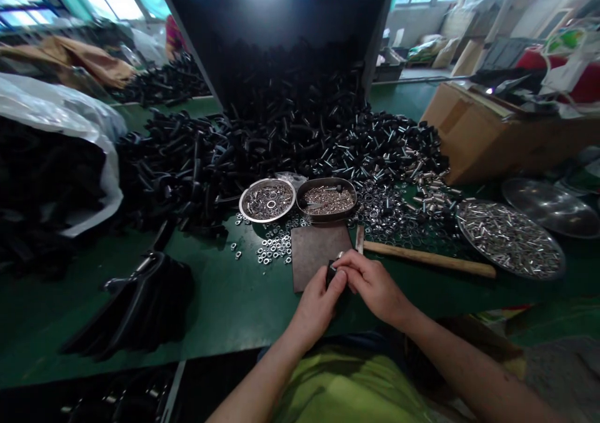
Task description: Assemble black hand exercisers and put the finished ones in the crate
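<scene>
My left hand [317,303] is closed around a small black part [330,274], above the near edge of a flat metal plate [313,253]. The fingers of my right hand [375,287] are bent together at the top of that part, where a bit of shiny metal shows; my fingers hide most of it, and I cannot make out what the right hand pinches. Just beyond my right hand lies a hammer with a wooden handle [434,260], its head beside the plate. Several small metal rings [274,249] are scattered left of the plate.
Behind the plate stand a round dish of metal pieces [267,201] and an oval tin of tiny parts [328,199]. A heap of black handles [262,142] spills from a large grey bin [281,23]. At right are a tray of metal pins [510,238] and a cardboard box [473,135].
</scene>
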The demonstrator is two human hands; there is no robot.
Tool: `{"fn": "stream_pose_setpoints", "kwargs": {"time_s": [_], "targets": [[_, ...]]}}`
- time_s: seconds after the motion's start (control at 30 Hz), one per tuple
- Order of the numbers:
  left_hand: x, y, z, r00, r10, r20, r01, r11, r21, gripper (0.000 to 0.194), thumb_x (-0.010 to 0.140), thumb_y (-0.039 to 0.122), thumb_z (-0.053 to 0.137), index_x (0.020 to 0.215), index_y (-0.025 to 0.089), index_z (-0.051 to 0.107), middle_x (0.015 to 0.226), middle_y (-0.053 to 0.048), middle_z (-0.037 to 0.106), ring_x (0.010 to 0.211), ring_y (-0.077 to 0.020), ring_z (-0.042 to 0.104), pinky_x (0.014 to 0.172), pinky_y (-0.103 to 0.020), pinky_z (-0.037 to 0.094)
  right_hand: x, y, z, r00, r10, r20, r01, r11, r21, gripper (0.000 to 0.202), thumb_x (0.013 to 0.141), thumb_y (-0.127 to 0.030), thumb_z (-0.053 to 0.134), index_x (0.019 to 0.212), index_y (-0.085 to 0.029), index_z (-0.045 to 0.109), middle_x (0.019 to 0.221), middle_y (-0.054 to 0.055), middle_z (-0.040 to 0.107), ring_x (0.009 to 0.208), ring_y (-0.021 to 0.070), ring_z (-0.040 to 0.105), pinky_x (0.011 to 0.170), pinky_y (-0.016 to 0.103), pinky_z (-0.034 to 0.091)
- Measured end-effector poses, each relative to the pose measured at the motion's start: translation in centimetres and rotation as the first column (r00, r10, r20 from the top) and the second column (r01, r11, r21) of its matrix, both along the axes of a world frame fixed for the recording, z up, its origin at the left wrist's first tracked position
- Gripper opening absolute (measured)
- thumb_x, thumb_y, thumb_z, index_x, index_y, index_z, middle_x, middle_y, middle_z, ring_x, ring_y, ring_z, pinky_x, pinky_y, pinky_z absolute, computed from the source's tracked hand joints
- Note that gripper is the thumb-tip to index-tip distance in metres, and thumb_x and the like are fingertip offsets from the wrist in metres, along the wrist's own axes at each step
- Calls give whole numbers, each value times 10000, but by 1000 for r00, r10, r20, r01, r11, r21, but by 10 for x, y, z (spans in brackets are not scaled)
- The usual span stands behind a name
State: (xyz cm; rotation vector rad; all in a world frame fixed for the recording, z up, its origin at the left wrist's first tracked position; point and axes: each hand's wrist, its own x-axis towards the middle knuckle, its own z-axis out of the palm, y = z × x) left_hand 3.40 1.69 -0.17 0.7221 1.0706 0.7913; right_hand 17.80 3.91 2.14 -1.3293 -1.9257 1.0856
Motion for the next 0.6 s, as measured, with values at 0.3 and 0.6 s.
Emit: {"fn": "stream_pose_setpoints", "kwargs": {"time_s": [0.3, 0.6], "targets": [[-12, 8, 0, 977, 114, 178, -93, 988, -125, 474, 764, 598, 568, 883, 139, 552, 689, 28, 434, 520, -45, 337, 411, -136, 224, 85, 100, -16, 517, -560, 647, 290, 826, 483, 294, 856, -397, 503, 1032, -172, 573, 1000, 137, 622, 928, 288, 559, 632, 340, 407], [-26, 29, -2, 796, 450, 405, -279, 867, -414, 289, 815, 410, 519, 699, 146, 509, 580, 12, 453, 474, -73, 390, 434, -176, 320, 64, 74, 7, 826, -442, 351, 179, 794, 581, 203, 838, -242, 513, 991, -162, 620, 1007, 125, 629, 890, 250, 596, 761, 381, 465]]}}
